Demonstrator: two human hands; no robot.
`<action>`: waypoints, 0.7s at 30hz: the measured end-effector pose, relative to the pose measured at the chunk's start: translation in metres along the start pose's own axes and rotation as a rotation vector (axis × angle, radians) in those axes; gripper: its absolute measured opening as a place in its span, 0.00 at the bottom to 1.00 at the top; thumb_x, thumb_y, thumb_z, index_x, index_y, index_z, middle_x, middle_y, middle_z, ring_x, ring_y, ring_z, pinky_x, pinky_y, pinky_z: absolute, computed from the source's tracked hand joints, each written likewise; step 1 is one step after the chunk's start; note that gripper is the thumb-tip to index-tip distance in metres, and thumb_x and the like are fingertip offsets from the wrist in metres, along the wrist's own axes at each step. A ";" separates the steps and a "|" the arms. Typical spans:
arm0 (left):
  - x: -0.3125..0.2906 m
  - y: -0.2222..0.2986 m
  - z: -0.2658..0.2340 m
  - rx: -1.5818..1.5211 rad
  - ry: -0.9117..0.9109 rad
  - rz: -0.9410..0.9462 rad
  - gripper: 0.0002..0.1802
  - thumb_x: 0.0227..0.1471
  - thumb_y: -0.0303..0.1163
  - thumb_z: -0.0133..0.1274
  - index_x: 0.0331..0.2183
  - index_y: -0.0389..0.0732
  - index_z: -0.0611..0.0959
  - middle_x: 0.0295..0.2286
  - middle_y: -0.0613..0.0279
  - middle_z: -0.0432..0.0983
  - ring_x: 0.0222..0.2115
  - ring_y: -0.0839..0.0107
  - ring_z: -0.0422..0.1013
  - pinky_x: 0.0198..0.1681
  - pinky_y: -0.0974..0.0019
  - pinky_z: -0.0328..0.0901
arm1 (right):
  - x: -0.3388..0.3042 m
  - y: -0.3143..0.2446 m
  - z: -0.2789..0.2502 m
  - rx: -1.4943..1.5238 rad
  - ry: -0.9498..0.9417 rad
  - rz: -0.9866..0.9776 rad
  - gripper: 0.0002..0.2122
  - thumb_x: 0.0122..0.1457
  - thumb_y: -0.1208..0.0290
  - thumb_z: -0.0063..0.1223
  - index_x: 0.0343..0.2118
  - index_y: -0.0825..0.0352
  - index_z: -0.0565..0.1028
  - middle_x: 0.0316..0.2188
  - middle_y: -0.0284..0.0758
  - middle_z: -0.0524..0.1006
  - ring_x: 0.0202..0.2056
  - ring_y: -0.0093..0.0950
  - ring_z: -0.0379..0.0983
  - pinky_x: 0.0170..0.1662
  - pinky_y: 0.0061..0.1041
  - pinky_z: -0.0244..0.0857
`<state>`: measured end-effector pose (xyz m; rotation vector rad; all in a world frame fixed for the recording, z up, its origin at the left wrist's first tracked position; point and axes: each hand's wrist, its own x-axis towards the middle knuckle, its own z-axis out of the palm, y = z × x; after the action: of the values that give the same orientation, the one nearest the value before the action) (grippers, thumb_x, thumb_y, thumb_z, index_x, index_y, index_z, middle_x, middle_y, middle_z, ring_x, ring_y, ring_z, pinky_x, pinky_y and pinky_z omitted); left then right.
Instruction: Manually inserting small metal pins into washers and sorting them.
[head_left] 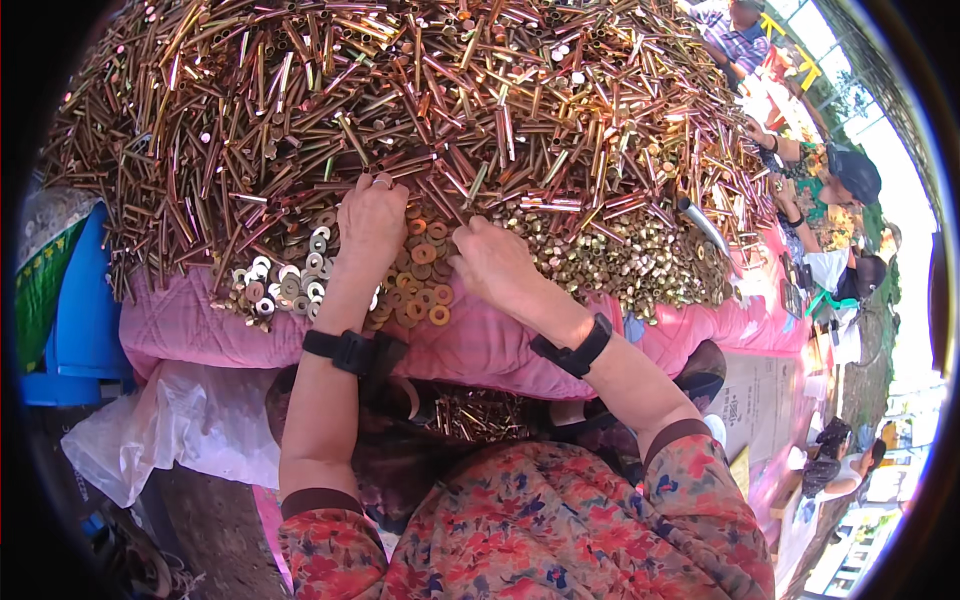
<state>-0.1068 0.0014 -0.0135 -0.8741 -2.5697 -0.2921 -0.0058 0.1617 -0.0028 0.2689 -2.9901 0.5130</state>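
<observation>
A big heap of copper-coloured metal tubes fills the far side of the pink quilted cloth. My left hand is at the heap's near edge, its fingers curled down among the tubes, a ring on one of them. To the right, my right hand is closed with fingertips pinched together; what it may hold is hidden. Between my hands lie yellowish flat washers. Silver washers are left of my left wrist, and small brassy nuts spread right of my right hand.
A blue tub stands at the left beside a clear plastic bag. More metal tubes lie below the cloth's edge, near my lap. A grey metal tube rests by the nuts. Other people sit along the right.
</observation>
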 end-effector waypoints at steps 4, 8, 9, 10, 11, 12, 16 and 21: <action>-0.002 0.007 -0.008 -0.016 0.043 -0.066 0.08 0.38 0.22 0.52 0.28 0.37 0.75 0.28 0.53 0.73 0.33 0.55 0.71 0.32 0.59 0.68 | -0.007 0.004 0.001 0.041 0.046 -0.018 0.10 0.48 0.70 0.54 0.29 0.71 0.70 0.30 0.44 0.70 0.33 0.43 0.71 0.35 0.40 0.66; -0.004 0.029 -0.045 -0.450 0.116 -0.296 0.09 0.40 0.21 0.54 0.28 0.32 0.75 0.24 0.56 0.74 0.27 0.61 0.74 0.30 0.66 0.70 | -0.021 0.007 -0.014 0.270 0.098 0.105 0.12 0.49 0.70 0.56 0.32 0.73 0.70 0.29 0.43 0.73 0.30 0.39 0.73 0.33 0.32 0.68; -0.008 0.030 -0.047 -0.447 0.115 -0.297 0.09 0.40 0.21 0.54 0.28 0.32 0.75 0.24 0.56 0.74 0.27 0.61 0.74 0.30 0.66 0.70 | -0.023 0.007 -0.018 0.477 0.113 0.178 0.13 0.50 0.70 0.56 0.33 0.74 0.70 0.29 0.42 0.75 0.29 0.36 0.74 0.33 0.29 0.68; -0.013 0.033 -0.049 -0.887 0.116 -0.459 0.07 0.42 0.21 0.54 0.28 0.32 0.75 0.24 0.57 0.75 0.24 0.65 0.74 0.28 0.68 0.70 | -0.027 0.008 -0.018 0.481 0.114 0.180 0.13 0.50 0.70 0.56 0.33 0.74 0.70 0.29 0.42 0.75 0.29 0.36 0.74 0.33 0.29 0.68; -0.019 0.036 -0.051 -1.329 0.111 -0.618 0.06 0.44 0.21 0.54 0.28 0.32 0.74 0.24 0.58 0.75 0.22 0.70 0.74 0.26 0.71 0.70 | -0.030 0.010 -0.019 0.794 0.123 0.244 0.13 0.52 0.70 0.56 0.35 0.74 0.70 0.29 0.39 0.75 0.28 0.30 0.73 0.32 0.24 0.67; -0.024 0.038 -0.054 -1.602 0.112 -0.670 0.05 0.46 0.21 0.55 0.27 0.33 0.75 0.26 0.58 0.76 0.24 0.74 0.75 0.26 0.74 0.72 | -0.033 0.011 -0.019 1.106 0.133 0.307 0.13 0.54 0.70 0.56 0.37 0.74 0.70 0.28 0.36 0.75 0.27 0.24 0.72 0.31 0.20 0.67; -0.040 0.046 -0.056 -1.850 0.036 -0.814 0.04 0.45 0.19 0.54 0.27 0.33 0.75 0.26 0.56 0.76 0.24 0.70 0.75 0.29 0.73 0.74 | -0.039 0.000 -0.026 1.403 0.151 0.271 0.11 0.57 0.72 0.52 0.39 0.74 0.71 0.28 0.32 0.74 0.27 0.17 0.70 0.31 0.16 0.66; -0.051 0.048 -0.043 -1.986 -0.049 -0.856 0.03 0.45 0.17 0.52 0.27 0.31 0.76 0.27 0.54 0.76 0.26 0.67 0.76 0.32 0.71 0.74 | -0.040 0.008 -0.019 1.538 0.124 0.322 0.11 0.57 0.73 0.51 0.41 0.73 0.71 0.29 0.33 0.75 0.30 0.19 0.72 0.34 0.17 0.69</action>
<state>-0.0266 -0.0020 0.0057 0.0247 -1.6878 -3.1467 0.0335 0.1817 0.0074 -0.1762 -1.8355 2.5361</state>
